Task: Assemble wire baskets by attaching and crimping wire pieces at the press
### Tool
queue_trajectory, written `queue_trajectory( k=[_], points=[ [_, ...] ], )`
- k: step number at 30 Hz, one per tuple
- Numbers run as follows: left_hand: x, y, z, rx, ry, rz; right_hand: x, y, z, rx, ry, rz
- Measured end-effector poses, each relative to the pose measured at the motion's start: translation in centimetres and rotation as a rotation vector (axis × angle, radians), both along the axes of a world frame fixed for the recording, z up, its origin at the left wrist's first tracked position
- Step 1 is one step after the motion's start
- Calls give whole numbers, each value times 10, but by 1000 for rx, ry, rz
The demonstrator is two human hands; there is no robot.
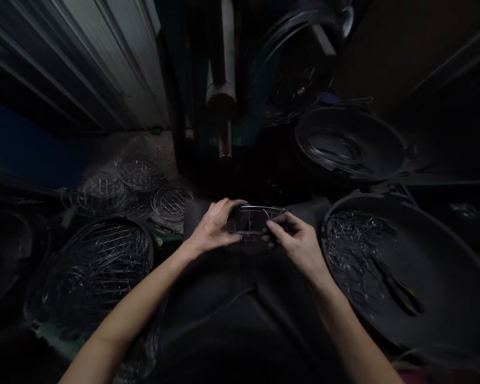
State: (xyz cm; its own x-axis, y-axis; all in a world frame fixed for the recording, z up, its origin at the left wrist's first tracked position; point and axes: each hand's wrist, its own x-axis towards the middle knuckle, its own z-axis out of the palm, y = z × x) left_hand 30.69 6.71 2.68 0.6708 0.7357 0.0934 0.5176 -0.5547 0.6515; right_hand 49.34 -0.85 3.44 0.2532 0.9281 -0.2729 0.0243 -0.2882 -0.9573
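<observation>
A small round wire rack (253,220) sits between my two hands, over my dark-clothed lap. My left hand (214,226) curls around its left rim, fingers closed on the wire. From the right, my right hand (294,239) pinches the rack's other edge between thumb and fingertips; a thin wire piece may be in that pinch, but it is too dim to tell.
A big dark basin (444,256) at right holds loose wire pieces (354,237) and pliers (400,290). At left a basin is stacked with finished wire racks (104,256); more racks (138,172) lie on the floor. A second basin (350,141) and machinery stand behind.
</observation>
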Motion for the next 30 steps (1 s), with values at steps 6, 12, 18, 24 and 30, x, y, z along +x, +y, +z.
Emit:
queue_trajectory(
  k=[6, 12, 18, 24, 30],
  points=[
    [-12, 18, 5, 110, -41, 124, -17, 29, 9, 159, -430, 18],
    [-22, 33, 0, 154, -73, 154, -34, 53, 9, 231, -410, 22],
    [-23, 41, -10, 177, -105, 186, -36, 71, -1, 252, -367, 41],
    [-27, 49, -18, 214, -114, 216, -38, 83, -8, 286, -411, 68],
    [-27, 59, -16, 236, -137, 242, -44, 92, -11, 352, -378, 30]
  ],
)
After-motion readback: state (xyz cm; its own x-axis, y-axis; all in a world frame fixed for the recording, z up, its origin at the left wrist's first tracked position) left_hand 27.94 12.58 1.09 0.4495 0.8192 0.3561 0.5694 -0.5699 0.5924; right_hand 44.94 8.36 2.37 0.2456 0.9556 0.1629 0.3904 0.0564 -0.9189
